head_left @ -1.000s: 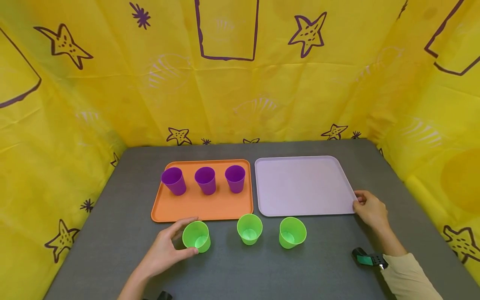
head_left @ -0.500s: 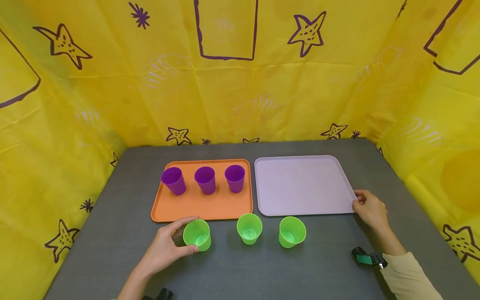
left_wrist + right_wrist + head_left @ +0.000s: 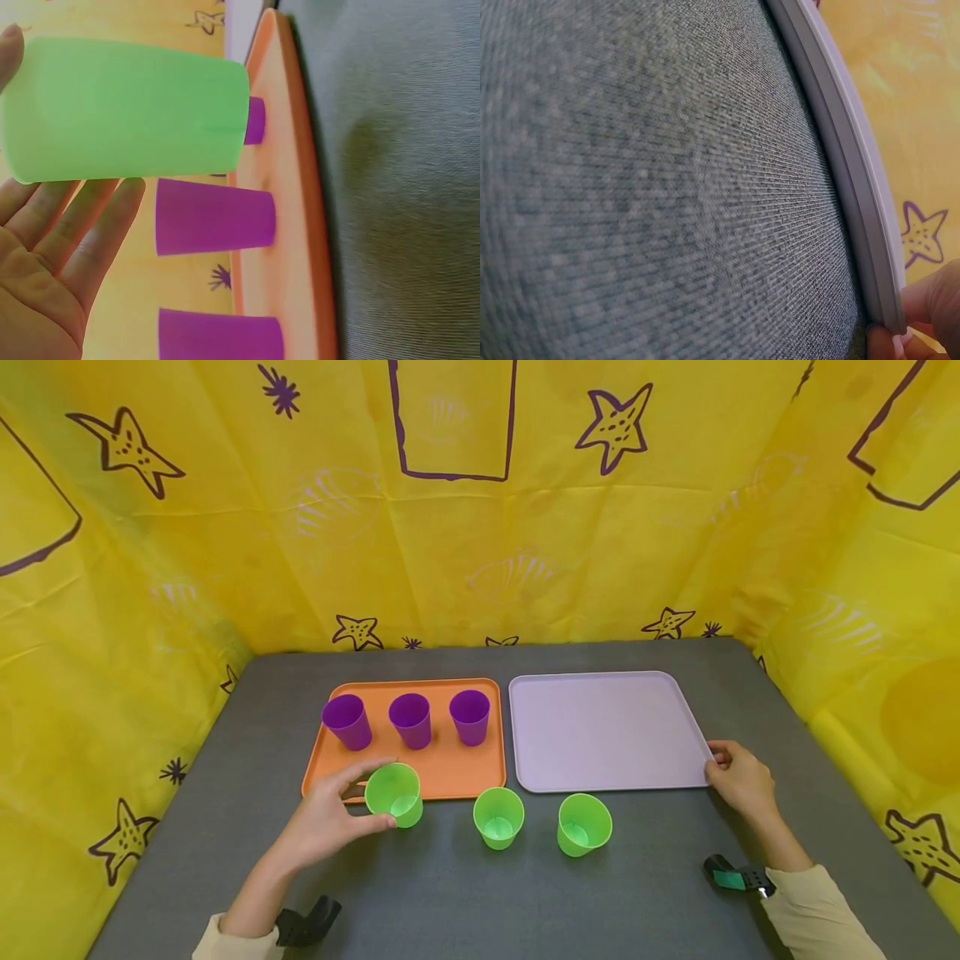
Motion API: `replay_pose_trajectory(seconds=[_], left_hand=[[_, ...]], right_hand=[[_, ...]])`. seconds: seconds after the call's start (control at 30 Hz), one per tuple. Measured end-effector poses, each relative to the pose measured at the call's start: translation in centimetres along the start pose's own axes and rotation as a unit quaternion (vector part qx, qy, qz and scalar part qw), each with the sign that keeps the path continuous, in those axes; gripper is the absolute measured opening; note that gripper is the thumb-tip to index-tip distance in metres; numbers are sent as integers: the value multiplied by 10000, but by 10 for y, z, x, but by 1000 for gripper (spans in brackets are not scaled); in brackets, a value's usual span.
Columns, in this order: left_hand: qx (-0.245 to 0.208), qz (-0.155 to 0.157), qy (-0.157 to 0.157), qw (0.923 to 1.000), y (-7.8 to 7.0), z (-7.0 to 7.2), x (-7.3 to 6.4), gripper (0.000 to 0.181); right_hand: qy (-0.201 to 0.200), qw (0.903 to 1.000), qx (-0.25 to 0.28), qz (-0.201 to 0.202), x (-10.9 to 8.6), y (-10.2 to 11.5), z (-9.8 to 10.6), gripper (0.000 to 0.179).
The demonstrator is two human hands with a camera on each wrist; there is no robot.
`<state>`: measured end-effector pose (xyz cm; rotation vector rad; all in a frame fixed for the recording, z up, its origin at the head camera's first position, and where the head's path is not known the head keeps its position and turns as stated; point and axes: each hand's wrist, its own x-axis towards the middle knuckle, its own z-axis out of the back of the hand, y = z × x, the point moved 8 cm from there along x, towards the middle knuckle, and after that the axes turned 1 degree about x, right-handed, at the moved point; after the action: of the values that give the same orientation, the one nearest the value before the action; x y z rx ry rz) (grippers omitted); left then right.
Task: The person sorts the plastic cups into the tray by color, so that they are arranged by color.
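Observation:
My left hand (image 3: 322, 818) holds a light green plastic cup (image 3: 395, 797) between thumb and fingers, upright and raised off the table at the front edge of the orange tray (image 3: 461, 774). In the left wrist view the same cup (image 3: 124, 109) lies across the fingers, with the thumb tip on its other side. My right hand (image 3: 742, 779) pinches the front right corner of a lilac tray (image 3: 611, 735), which lies flat. The right wrist view has the thumb and a fingertip at the end of that tray's rim (image 3: 855, 172).
Three purple cups (image 3: 410, 721) stand in a row on the orange tray. Two more green cups, a middle one (image 3: 498, 818) and a right one (image 3: 585, 825), stand on the grey table in front of the trays. Yellow patterned cloth (image 3: 480, 543) encloses the back and sides.
My left hand has lifted the green cup off the table and carried it slightly forward, so it now overlaps the orange tray's front edge. The right hand stays at the lilac tray.

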<state>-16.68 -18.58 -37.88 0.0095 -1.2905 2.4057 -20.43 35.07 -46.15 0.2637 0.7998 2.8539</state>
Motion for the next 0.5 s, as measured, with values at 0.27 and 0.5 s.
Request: replay_pose_trajectory(seconds=[0.27,0.5], left_hand=[[408,-268,-99,9988,-16,1,23,64],[327,-432,-74,9985,-38,2,46,66]], right_hand=[[20,10000,-7,-2,-1,0,0,32],[120,9999,-31,-17,-1,-1,-1,33]])
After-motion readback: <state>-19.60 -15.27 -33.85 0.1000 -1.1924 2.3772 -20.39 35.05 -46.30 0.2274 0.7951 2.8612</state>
